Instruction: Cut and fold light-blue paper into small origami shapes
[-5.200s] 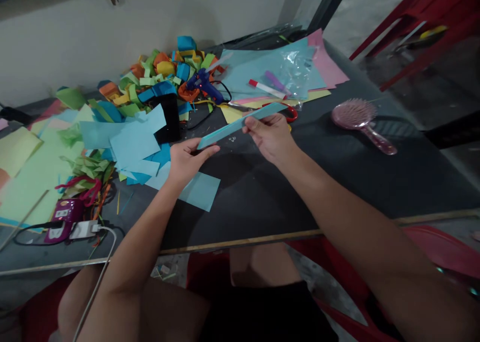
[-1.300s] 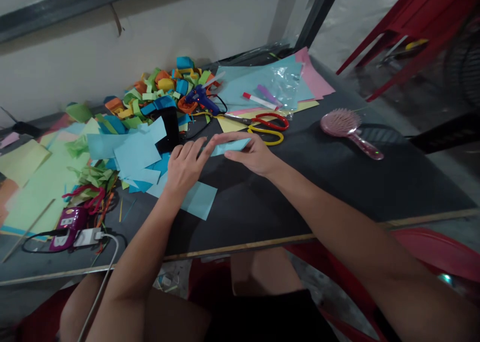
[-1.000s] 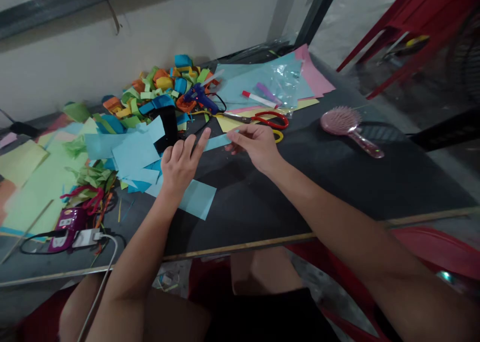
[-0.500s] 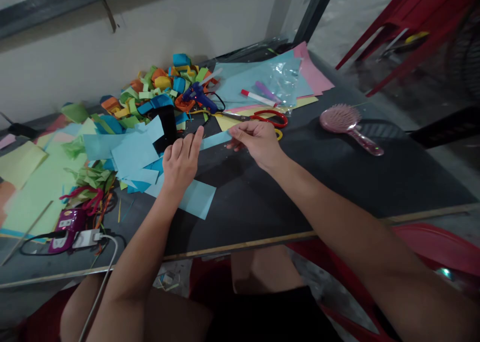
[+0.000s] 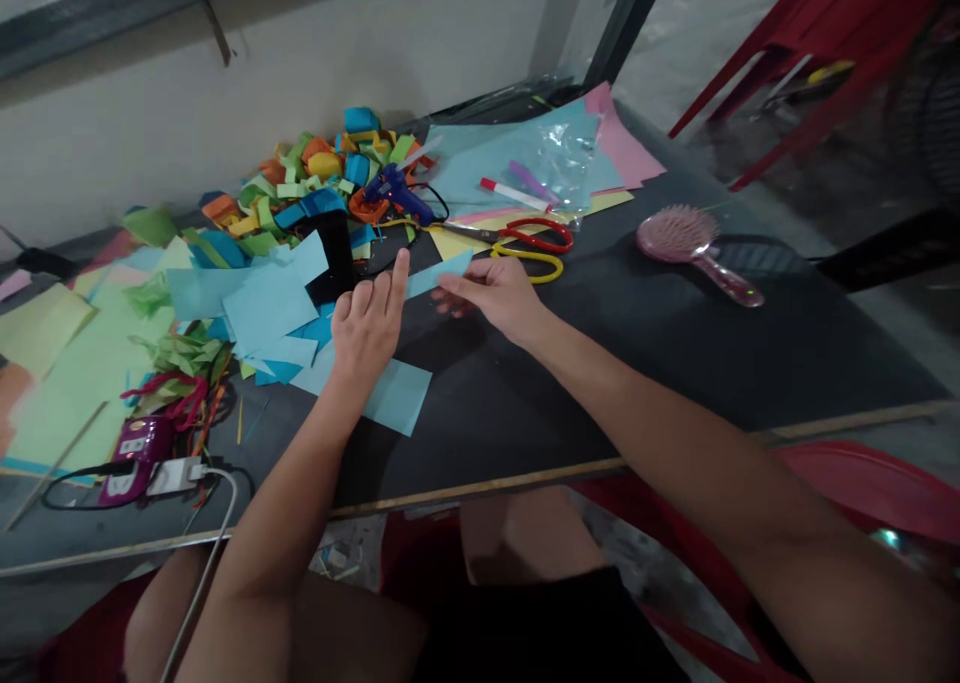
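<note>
A light blue paper strip (image 5: 440, 271) stretches between my two hands above the dark table. My right hand (image 5: 499, 298) pinches it between thumb and fingers, and its free right end sticks out past the thumb. My left hand (image 5: 369, 323) is closed at the strip's other end, index finger raised; that end is hidden behind the fingers. Under and beside my left hand lie light blue paper pieces (image 5: 401, 395). A black stand-like object (image 5: 334, 253) rises just behind it. Scissors with red and yellow handles (image 5: 534, 231) lie just beyond my right hand.
A heap of colourful paper loops (image 5: 300, 178) and a blue glue gun (image 5: 405, 198) sit at the back. Paper sheets (image 5: 480, 158) carry a marker (image 5: 517, 195). A pink hairbrush (image 5: 697, 248) lies right; a purple device (image 5: 139, 453) with cables is front left.
My right hand has slid left and slightly down along the strip, so the strip's right end now shows beyond the thumb. The yellow scissor handle is uncovered. My left hand has barely moved.
</note>
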A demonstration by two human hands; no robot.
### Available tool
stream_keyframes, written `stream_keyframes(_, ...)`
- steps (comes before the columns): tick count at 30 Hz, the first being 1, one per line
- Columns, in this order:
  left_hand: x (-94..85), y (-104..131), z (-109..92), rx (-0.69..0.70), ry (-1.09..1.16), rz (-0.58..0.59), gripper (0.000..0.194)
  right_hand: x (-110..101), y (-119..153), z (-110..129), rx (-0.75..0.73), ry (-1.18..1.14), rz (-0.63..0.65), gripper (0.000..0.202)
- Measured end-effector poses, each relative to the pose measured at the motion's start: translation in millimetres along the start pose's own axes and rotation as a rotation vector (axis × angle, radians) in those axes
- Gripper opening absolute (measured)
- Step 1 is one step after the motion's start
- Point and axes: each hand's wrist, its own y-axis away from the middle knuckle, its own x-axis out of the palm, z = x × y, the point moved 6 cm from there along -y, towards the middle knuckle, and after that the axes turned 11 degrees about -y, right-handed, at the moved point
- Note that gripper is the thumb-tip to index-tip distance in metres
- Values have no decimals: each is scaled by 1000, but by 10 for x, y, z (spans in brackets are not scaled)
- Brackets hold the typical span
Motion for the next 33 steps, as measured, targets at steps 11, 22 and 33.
stream_keyframes(11,282,25,446,-453,797,-25,32,-251,-103,64,-141,25,-204,32)
stream_keyframes(22,440,39,376,-727,1501,-68,28,-331,-68,21,-37,-130,-337,22)
stream_keyframes(33,206,-14,397,-505,1281,-181,34,-269,55,-159,527,-337,-420,14)
